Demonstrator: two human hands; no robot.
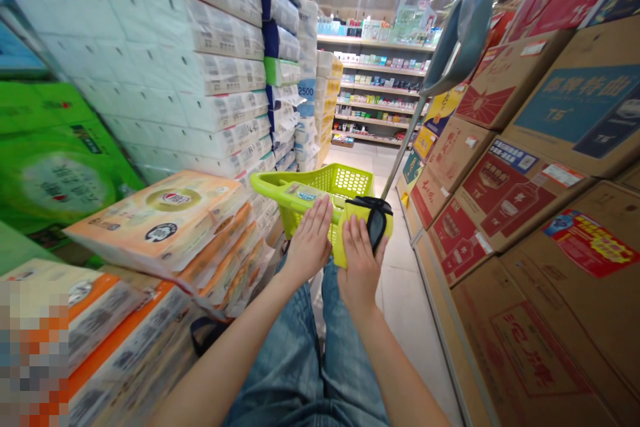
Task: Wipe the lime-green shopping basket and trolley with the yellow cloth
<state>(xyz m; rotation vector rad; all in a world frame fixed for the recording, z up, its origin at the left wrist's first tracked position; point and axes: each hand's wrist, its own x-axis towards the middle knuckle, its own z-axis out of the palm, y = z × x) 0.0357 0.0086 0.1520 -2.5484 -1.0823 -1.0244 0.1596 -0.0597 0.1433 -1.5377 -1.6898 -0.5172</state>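
Note:
My left hand lies with straight fingers against the lime-green shopping basket's handle, beside a yellow-and-black item. My right hand grips that yellow-and-black item, fingers spread over its front and the thumb at its right side. The item has a black rim and a dark grey panel; its exact kind does not show. Below and beyond my hands stands the shopping basket, its near part hidden by them. From behind the item, a long thin pole slants up to a grey-blue loop-shaped end.
To the left, packs of tissue paper lie in low piles before a tall stack of white paper packs. Cardboard cartons line the right side of the tiled aisle. Shelves of small goods close the far end.

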